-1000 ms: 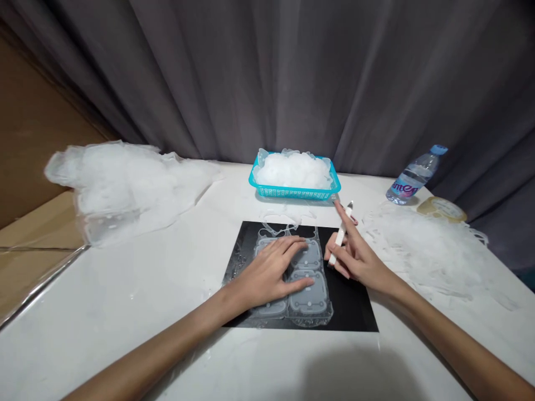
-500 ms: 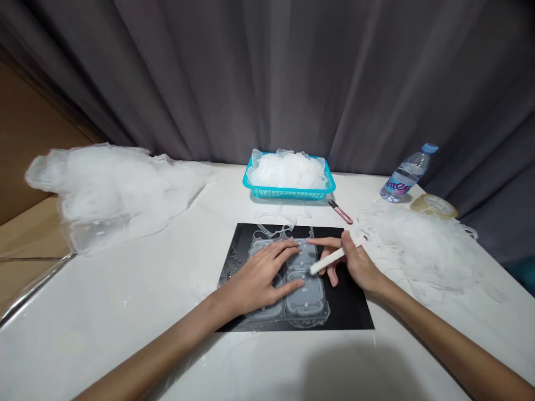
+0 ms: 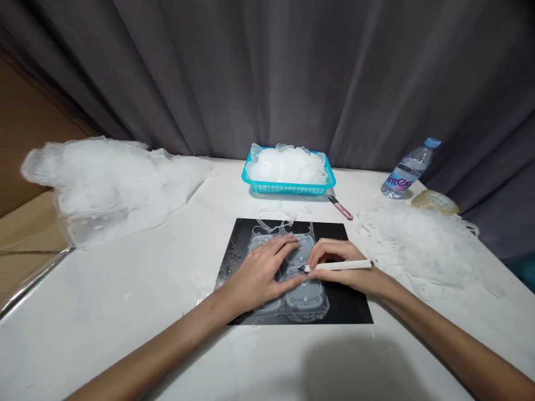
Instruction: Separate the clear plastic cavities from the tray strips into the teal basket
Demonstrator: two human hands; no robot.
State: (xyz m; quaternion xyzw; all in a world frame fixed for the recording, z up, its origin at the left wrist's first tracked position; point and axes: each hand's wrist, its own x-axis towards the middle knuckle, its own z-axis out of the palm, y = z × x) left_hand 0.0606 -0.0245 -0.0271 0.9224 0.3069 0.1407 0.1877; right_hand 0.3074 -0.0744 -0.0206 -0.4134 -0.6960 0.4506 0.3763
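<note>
A translucent molded sheet [image 3: 307, 295] with rounded rectangular panels lies on a black mat [image 3: 349, 309]. Spread flat across the sheet, my left hand [image 3: 261, 274] presses it with its fingers apart. My right hand [image 3: 345, 267] pinches a white pen-like tool [image 3: 351, 265] between thumb and fingers. Its dark tip is at the middle of the right-hand panels, close to my left thumb. Thin clear strips [image 3: 267, 221] stick out past the sheet's far edge.
A blue basket [image 3: 288, 188] of white translucent pieces stands at the back, with pink-handled snips [image 3: 340, 207] beside it. Sheets [image 3: 108, 184] are piled at left. At right are a water bottle [image 3: 407, 170], a tape roll [image 3: 434, 202] and scraps [image 3: 443, 250].
My right hand has turned the white tool so its dark tip now points left onto the sheet, and its fingers have closed around it. My left hand stays nearly in place.
</note>
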